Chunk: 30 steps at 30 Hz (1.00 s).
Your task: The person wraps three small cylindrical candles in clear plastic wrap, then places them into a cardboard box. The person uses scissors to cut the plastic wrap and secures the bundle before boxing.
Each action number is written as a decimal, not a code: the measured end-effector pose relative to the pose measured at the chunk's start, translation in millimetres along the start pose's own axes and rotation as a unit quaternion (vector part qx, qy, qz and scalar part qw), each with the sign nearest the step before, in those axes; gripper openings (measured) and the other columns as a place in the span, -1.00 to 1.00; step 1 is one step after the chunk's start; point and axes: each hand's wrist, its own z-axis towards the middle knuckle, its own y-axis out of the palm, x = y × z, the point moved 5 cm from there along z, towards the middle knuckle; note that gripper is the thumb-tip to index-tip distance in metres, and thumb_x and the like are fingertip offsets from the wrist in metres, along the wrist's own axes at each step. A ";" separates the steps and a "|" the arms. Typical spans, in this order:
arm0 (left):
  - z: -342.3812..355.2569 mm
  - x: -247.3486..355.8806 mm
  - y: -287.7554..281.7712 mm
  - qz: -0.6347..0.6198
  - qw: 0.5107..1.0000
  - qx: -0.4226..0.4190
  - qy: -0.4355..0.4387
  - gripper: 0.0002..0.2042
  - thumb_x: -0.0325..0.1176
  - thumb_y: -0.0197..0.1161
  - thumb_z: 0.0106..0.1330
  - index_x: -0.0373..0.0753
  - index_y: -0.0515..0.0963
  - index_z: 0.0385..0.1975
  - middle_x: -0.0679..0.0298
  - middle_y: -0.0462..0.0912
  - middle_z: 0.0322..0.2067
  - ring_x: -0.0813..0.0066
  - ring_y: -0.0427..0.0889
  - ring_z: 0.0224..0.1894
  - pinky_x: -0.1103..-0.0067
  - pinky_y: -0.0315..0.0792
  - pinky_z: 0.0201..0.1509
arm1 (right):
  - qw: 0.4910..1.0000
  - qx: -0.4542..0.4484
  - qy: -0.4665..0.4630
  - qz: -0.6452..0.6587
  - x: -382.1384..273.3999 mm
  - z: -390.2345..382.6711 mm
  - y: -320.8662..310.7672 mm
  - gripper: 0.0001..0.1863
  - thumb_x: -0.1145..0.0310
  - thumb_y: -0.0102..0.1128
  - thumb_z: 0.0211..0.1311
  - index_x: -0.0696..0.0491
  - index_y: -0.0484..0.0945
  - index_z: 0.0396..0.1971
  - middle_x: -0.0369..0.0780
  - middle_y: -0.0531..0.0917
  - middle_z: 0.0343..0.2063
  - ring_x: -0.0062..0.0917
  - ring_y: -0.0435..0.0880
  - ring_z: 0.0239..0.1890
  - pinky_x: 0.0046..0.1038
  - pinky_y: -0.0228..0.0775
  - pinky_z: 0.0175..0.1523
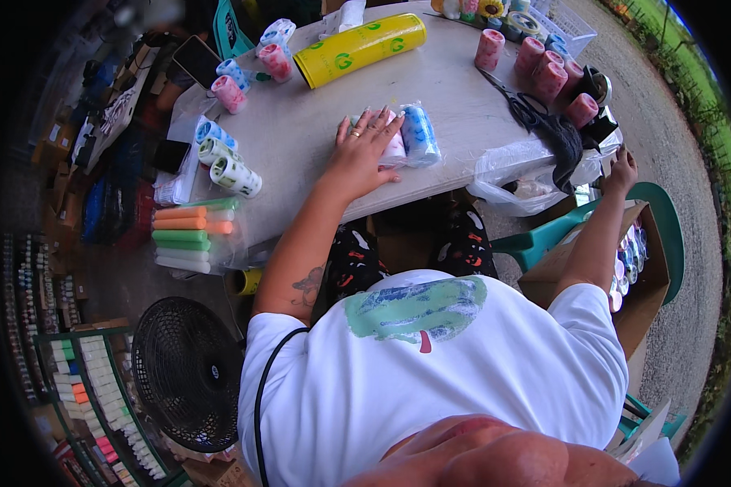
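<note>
Left hand (364,152) flat, fingers spread, on wrapped rolls (410,136) mid-bench (317,130); right hand (623,169) at frame right, grip unclear, above box (654,276) w/ rolls. Yellow tube (359,49) top.

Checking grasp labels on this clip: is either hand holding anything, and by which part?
Nothing is gripped. The left hand lies flat, fingers spread, on top of the wrapped rolls on the table. The right hand reaches toward the cardboard box, apparently empty.

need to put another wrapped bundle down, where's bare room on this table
Bare grey tabletop lies between the yellow cylinder, the left-edge patterned rolls and the left hand resting on the plastic-wrapped rolls. Another patch lies between those rolls and the black scissors. The far-right corner is crowded with pink rolls.
</note>
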 end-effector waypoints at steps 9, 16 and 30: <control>-12.6 -16.8 -2.1 -0.074 0.996 0.041 0.028 -0.35 -0.23 0.45 -0.03 0.04 0.42 0.17 0.25 0.25 0.31 0.17 0.12 0.39 0.18 -0.12 0.44 | 0.804 -0.433 -0.375 -0.162 -110.2 -292.7 176.1 -0.87 0.40 0.31 0.12 0.06 0.58 -0.33 -0.17 0.54 -0.07 -0.33 0.44 0.10 -0.34 0.29 0.15; -12.9 -13.1 -0.9 -0.067 0.994 0.083 0.038 -0.44 -0.18 0.40 0.04 0.04 0.47 0.13 0.28 0.35 0.25 0.19 0.21 0.35 0.17 -0.08 0.42 | 0.670 -0.552 -0.445 -0.219 -90.5 -390.5 181.6 -0.85 0.44 0.34 0.00 -0.04 0.59 -0.38 -0.19 0.46 -0.10 -0.16 0.34 0.15 -0.15 0.19 0.18; -12.4 -18.2 3.7 -0.081 0.991 0.097 0.041 -0.48 -0.15 0.37 0.08 0.05 0.48 0.12 0.28 0.38 0.23 0.18 0.22 0.34 0.14 -0.10 0.41 | 0.599 -0.475 -0.589 -0.261 -83.5 -427.6 188.6 -0.85 0.29 0.31 -0.02 -0.03 0.56 -0.44 -0.25 0.45 -0.22 -0.35 0.38 0.04 -0.15 0.10 0.17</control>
